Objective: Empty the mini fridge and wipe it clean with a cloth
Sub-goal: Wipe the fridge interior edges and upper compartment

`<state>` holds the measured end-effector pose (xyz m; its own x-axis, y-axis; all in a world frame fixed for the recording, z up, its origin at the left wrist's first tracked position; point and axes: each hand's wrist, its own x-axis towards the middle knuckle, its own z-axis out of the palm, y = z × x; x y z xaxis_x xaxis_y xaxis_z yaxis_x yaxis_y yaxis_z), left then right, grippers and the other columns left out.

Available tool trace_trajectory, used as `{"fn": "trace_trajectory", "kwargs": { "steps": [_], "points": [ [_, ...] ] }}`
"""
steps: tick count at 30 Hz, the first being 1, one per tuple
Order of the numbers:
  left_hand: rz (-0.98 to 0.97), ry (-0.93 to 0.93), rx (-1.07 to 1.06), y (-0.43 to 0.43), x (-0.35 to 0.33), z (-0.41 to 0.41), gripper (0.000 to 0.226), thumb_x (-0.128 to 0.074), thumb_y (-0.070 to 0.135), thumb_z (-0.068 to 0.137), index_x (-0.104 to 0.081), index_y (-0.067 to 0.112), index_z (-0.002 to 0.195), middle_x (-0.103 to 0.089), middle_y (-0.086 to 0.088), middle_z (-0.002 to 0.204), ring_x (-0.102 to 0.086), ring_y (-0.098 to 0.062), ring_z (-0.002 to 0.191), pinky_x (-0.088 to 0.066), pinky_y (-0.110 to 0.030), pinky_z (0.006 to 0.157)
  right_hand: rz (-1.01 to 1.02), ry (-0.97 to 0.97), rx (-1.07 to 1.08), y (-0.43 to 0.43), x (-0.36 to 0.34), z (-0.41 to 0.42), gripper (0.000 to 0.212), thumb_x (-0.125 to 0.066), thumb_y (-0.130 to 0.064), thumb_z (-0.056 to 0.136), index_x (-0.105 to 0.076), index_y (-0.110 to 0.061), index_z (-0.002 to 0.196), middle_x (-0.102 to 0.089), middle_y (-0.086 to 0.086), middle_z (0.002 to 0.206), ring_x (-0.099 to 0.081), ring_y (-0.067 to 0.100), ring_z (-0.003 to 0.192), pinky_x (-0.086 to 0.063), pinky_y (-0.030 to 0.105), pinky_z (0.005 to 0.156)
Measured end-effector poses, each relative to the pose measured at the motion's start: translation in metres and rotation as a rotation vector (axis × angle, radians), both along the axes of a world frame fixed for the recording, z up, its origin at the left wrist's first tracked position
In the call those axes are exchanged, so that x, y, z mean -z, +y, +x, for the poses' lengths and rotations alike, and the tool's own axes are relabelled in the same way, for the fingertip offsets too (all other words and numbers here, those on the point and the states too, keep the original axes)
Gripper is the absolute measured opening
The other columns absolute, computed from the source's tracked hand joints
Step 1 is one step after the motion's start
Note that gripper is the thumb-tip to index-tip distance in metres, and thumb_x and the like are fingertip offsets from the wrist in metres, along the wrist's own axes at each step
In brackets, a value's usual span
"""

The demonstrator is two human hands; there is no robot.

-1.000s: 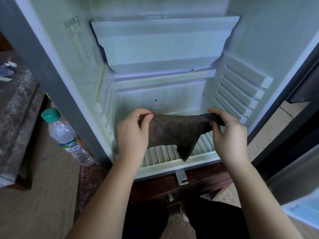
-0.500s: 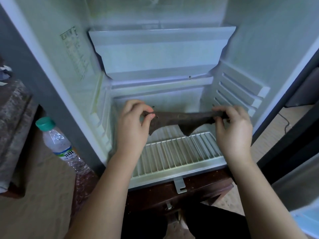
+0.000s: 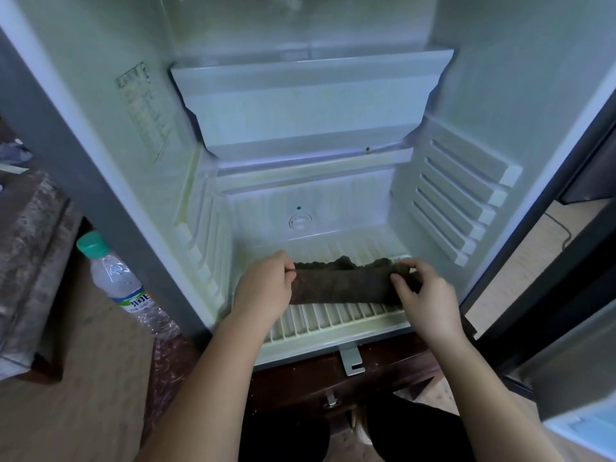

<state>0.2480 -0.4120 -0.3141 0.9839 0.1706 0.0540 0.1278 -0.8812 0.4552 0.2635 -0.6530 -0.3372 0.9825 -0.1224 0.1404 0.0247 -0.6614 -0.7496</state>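
**A:** From the head camera, where is the cloth [image 3: 343, 288]?

**B:** Stretched between the two hands as a long dark band, folded or rolled along its length. It sits low over the white wire shelf [image 3: 333, 320] inside the mini fridge [image 3: 500, 95] and seems to rest on it.

**A:** And the left hand [image 3: 263, 291]?

**B:** Its fingers are curled, and they pinch the cloth's left end against the thumb.

**A:** The right hand [image 3: 426, 295]?

**B:** It pinches the right end, fingertips bent down onto the fabric. Both forearms reach in from the bottom of the picture.

**A:** What lies beyond the hands?

**B:** The ribbed back wall with a round fitting [image 3: 300, 222], and above that a pale plastic tray [image 3: 310, 105] spanning the compartment. Up and to the right of the right hand, slotted ledges [image 3: 466, 195] step up the side wall.

**A:** And outside the fridge?

**B:** Well left of the left hand stands a clear water bottle [image 3: 120, 281] with a green cap, just beside the fridge's grey outer edge. Below the hands, a small metal bracket [image 3: 350, 358] hangs from the fridge's front lip over a dark wooden cabinet [image 3: 316, 381].
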Motion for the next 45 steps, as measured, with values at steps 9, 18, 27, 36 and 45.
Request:
{"fn": "trace_trajectory", "kwargs": {
  "steps": [9,18,27,36,45],
  "points": [
    [-0.01,-0.21,0.11,0.0,0.0,0.012,0.013,-0.066,0.016,0.088,-0.064,0.014,0.1,-0.06,-0.002,0.103,-0.056,-0.021,0.101,-0.046,-0.036,0.083,-0.136,-0.166,0.022,-0.001,0.01,0.014,0.028,-0.068,-0.025,0.087,-0.062,-0.018,0.114,-0.061,0.002,0.112,-0.057,0.024,0.104,-0.05,0.035,0.077],
    [0.266,0.078,0.25,-0.012,0.02,0.008,0.029,-0.056,0.009,0.089,-0.056,0.016,0.117,-0.054,-0.001,0.118,-0.05,-0.021,0.111,-0.045,-0.036,0.087,-0.38,0.048,-0.228,0.001,0.01,0.005,0.033,-0.071,-0.021,0.082,-0.064,-0.021,0.114,-0.061,-0.001,0.11,-0.053,0.019,0.11,-0.047,0.032,0.086],
    [-0.14,-0.239,0.091,-0.021,-0.018,0.003,0.016,-0.061,0.011,0.084,-0.071,0.02,0.094,-0.065,0.009,0.087,-0.06,-0.01,0.085,-0.045,-0.021,0.076,-0.157,-0.006,-0.064,-0.002,-0.004,0.002,0.012,-0.06,-0.016,0.086,-0.069,-0.019,0.093,-0.06,-0.002,0.076,-0.055,0.017,0.069,-0.038,0.027,0.061],
    [-0.583,-0.165,-0.072,-0.029,-0.017,0.009,0.014,-0.072,0.019,0.086,-0.068,0.024,0.098,-0.07,0.005,0.095,-0.066,-0.012,0.093,-0.047,-0.019,0.08,0.642,0.002,0.102,0.023,-0.029,-0.003,0.01,-0.075,-0.025,0.081,-0.066,-0.022,0.083,-0.071,0.002,0.08,-0.069,0.024,0.08,-0.058,0.045,0.076],
    [-0.669,-0.246,0.05,-0.04,-0.033,-0.021,0.026,-0.073,0.02,0.085,-0.067,0.026,0.109,-0.069,0.013,0.103,-0.063,-0.001,0.096,-0.049,-0.017,0.085,0.657,-0.077,-0.413,0.058,-0.033,-0.023,0.023,-0.055,0.006,0.091,-0.064,-0.015,0.094,-0.073,-0.002,0.086,-0.068,0.009,0.089,-0.048,0.017,0.085]
  ]
}}
